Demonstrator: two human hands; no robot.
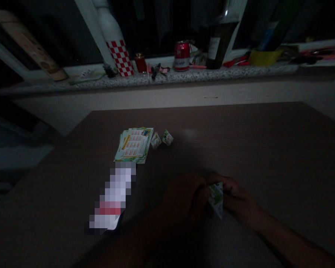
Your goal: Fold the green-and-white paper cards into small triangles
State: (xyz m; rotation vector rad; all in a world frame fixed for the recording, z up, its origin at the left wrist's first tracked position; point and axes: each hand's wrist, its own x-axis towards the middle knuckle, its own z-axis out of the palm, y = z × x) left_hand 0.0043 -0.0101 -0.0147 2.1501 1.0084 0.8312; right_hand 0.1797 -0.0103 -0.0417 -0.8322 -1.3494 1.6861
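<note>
Bare left hand [190, 188] and right hand [238, 196] pinch a green-and-white folded paper triangle [217, 196] between them, narrow tip pointing nearward.

Hands [236, 197]: two
Held folded paper [217, 197]: one
Folded papers [168, 137] beyond hands: two
Sheet stack [135, 143] beyond hands, leftward: one
Phone [114, 197] left of hands: one
Red can [182, 56] far beyond hands: one
</note>
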